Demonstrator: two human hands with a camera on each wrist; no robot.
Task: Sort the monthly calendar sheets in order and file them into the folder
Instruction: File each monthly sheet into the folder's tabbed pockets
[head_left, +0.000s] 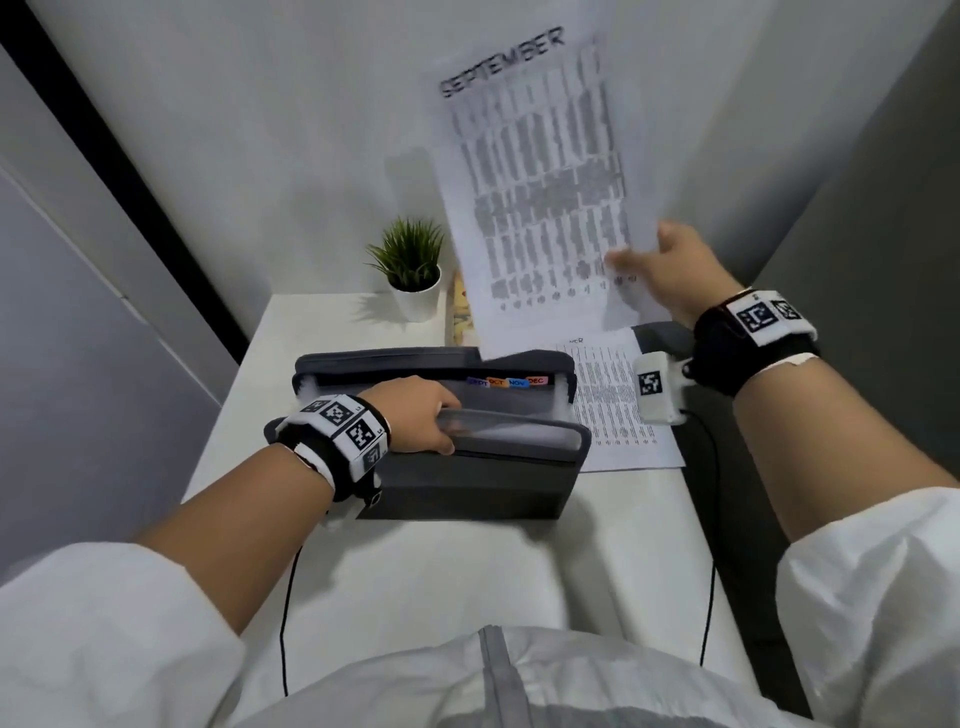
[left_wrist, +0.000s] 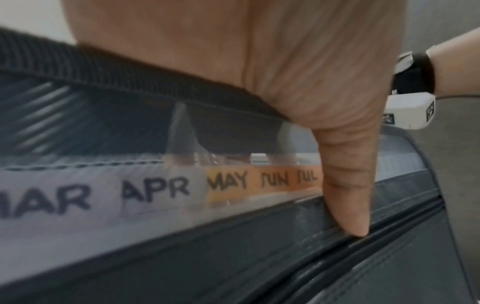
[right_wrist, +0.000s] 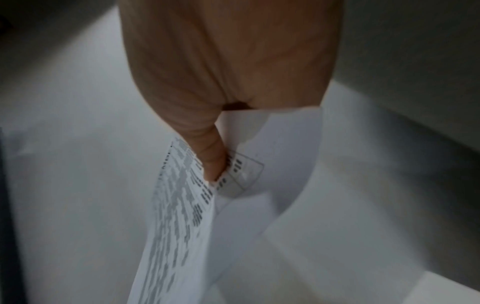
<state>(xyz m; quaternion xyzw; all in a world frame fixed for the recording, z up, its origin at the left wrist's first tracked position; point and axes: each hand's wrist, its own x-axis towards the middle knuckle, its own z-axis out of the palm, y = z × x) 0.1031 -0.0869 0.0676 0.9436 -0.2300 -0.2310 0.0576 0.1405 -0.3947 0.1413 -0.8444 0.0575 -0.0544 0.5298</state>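
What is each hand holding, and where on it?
The right hand pinches the September sheet at its lower right edge. The left hand grips the folder by the top edge of its front dividers.

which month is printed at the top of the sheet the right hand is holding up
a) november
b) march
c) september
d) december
c: in the head view the sheet raised by the right hand reads SEPTEMBER across its top, while the left hand holds the folder open below it.
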